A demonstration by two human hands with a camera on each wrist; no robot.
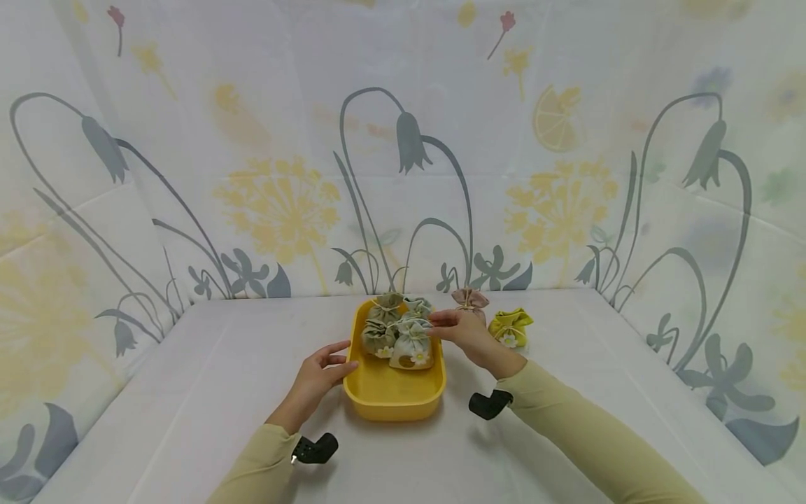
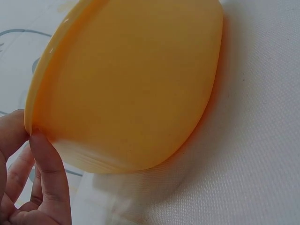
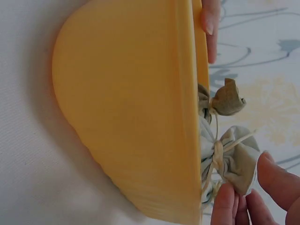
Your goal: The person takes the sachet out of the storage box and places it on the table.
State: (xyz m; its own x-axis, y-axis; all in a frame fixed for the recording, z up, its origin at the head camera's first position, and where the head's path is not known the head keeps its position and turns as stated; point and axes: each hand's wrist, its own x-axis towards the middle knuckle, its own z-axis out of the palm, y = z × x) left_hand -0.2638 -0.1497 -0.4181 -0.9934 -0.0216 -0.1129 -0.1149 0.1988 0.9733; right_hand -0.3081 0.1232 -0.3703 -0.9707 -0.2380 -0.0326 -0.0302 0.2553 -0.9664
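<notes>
A yellow plastic tub (image 1: 393, 413) holds two olive-grey drawstring pouches (image 1: 380, 337) and two pale grey-green drawstring pouches (image 1: 412, 343), grouped toward its far end. My left hand (image 1: 324, 378) pinches the tub's left rim between thumb and fingers, as the left wrist view shows. Over the right rim, my right hand (image 1: 462, 336) is beside the gathered top of the nearer pale pouch. In the right wrist view its fingertips (image 3: 226, 199) touch or nearly touch that pouch's ruffle (image 3: 241, 161), thumb and fingers spread apart. White flower decorations show on the front pouches.
Right of the tub stand a dusty pink pouch (image 1: 470, 301), partly behind my right hand, and a yellow-green pouch (image 1: 511, 327) with a white flower. A white cloth (image 1: 208, 392) covers the table. Behind it hangs a flower-printed curtain (image 1: 283, 105).
</notes>
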